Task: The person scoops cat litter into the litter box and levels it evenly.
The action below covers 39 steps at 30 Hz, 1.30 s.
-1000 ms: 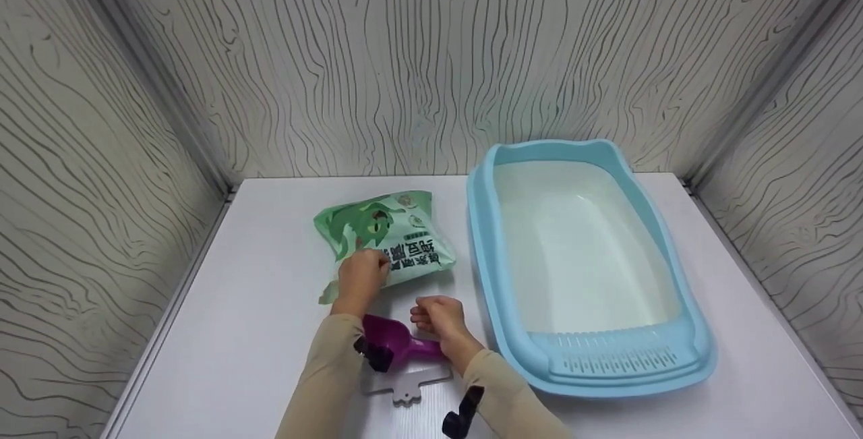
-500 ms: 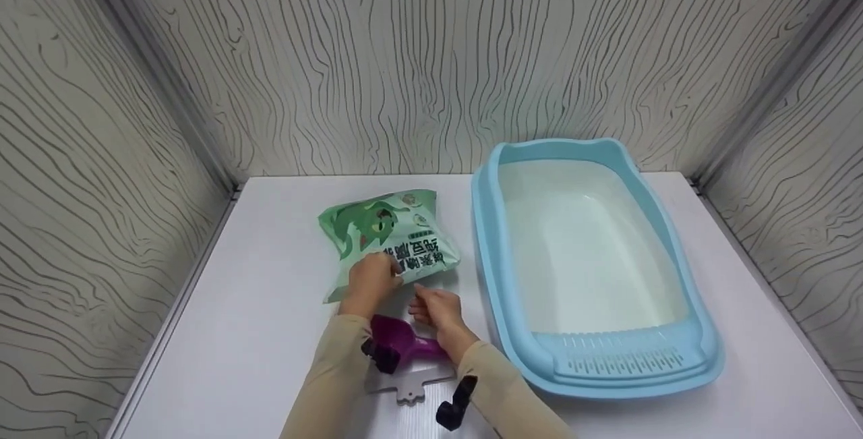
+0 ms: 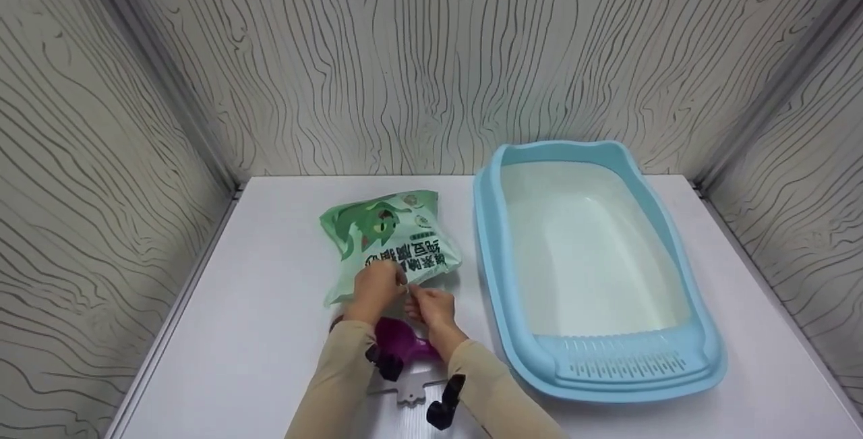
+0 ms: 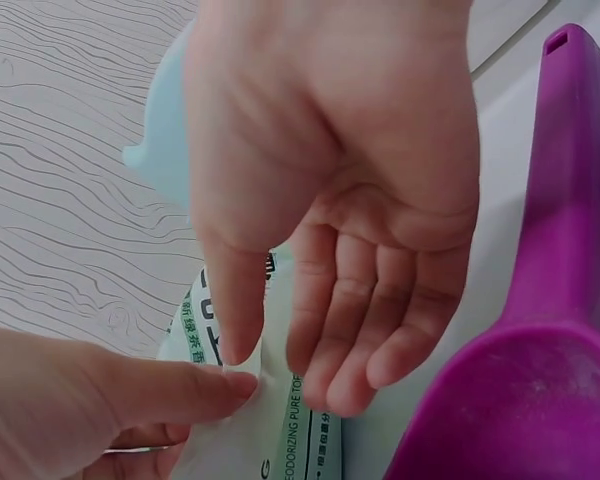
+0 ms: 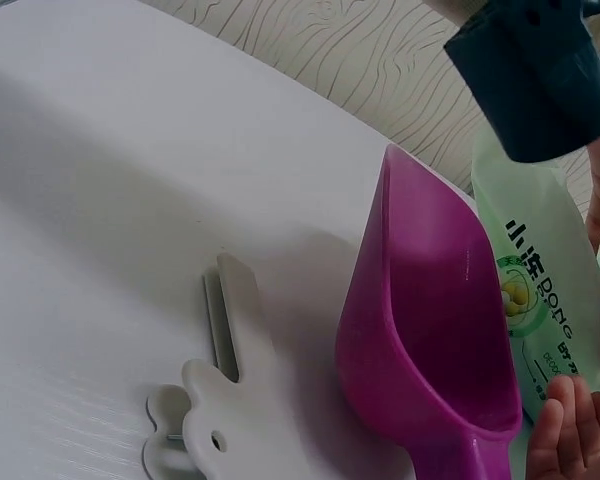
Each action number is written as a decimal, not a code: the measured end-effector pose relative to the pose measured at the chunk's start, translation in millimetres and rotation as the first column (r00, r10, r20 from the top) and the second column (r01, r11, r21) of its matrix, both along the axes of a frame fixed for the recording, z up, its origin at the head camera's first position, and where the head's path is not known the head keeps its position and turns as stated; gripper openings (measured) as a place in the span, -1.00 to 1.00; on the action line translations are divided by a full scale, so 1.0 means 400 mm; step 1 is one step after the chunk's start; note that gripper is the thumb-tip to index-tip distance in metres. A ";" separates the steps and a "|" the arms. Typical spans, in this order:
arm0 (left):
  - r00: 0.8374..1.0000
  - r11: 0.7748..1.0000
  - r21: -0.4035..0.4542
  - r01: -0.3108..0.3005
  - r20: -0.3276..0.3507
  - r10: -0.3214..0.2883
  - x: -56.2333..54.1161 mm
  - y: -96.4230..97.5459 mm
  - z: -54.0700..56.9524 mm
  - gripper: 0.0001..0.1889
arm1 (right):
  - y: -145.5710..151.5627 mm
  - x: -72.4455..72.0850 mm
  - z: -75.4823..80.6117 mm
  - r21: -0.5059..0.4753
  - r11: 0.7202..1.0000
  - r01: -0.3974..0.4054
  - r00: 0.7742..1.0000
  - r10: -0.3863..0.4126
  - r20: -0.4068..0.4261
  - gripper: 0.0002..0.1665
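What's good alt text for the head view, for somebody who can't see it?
A person's left hand and right hand meet at the near edge of a green bag on a white table. A purple scoop and a grey piece show between the sleeved forearms, and a light-blue tray stands at right.

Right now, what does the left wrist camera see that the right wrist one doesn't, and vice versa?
Only the left wrist view shows part of the blue tray. Only the right wrist view shows the grey clip-like thing and a dark device. Both show the purple scoop, the bag, and parts of the left hand and right hand.
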<state>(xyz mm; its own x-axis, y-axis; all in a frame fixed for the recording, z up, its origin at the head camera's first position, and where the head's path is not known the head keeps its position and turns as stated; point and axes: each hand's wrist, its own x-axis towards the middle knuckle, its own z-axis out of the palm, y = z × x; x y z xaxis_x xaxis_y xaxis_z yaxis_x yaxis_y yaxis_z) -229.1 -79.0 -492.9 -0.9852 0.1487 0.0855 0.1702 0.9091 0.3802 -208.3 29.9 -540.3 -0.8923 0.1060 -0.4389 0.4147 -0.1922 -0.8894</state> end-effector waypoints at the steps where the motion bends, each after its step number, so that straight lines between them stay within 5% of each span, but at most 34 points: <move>1: 1.000 1.000 -0.002 0.004 0.000 -0.004 0.001 0.000 0.000 -0.95 | -0.001 -0.001 -0.001 0.005 1.000 -0.001 1.000 0.001 -0.009 -0.66; 20: 0.993 0.998 0.010 0.058 -0.104 -0.057 0.013 -0.006 -0.011 -0.89 | 0.002 0.004 -0.033 -0.009 0.999 -0.034 0.999 0.034 0.002 -0.72; 39: 0.948 0.988 -0.055 0.142 -0.280 -0.151 0.013 -0.014 -0.013 -0.80 | 0.017 -0.022 -0.038 0.081 0.996 -0.042 0.998 0.038 0.053 -0.86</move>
